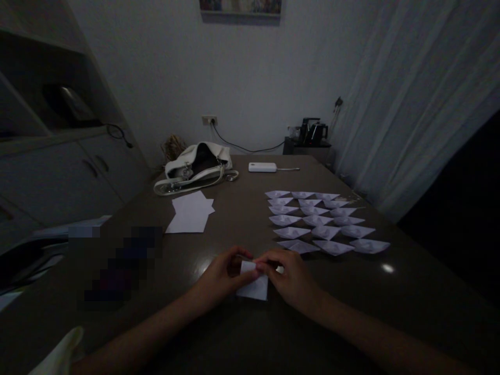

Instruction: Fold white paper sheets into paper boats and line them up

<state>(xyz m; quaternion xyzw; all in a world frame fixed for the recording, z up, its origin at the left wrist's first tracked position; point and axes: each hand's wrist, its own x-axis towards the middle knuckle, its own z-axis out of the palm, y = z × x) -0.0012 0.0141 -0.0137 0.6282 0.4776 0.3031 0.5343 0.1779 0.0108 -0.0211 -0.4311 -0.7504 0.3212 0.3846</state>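
Observation:
A small folded piece of white paper (254, 284) lies on the dark table (242, 219) close in front of me. My left hand (222, 276) pinches its upper left part, fingers curled on the paper. My right hand (291, 278) pinches the top edge from the right, thumb and fingers pressed together on it. Both hands meet over the fold. Just beyond my right hand, several folded white paper boats (324, 221) lie in rows on the table.
A stack of plain white sheets (190, 212) lies at centre left. Behind it sit a white handbag (195, 166) and a white power bank (262, 167) with a cable. A curtain (410, 114) hangs on the right. Cabinets (58, 172) stand at left.

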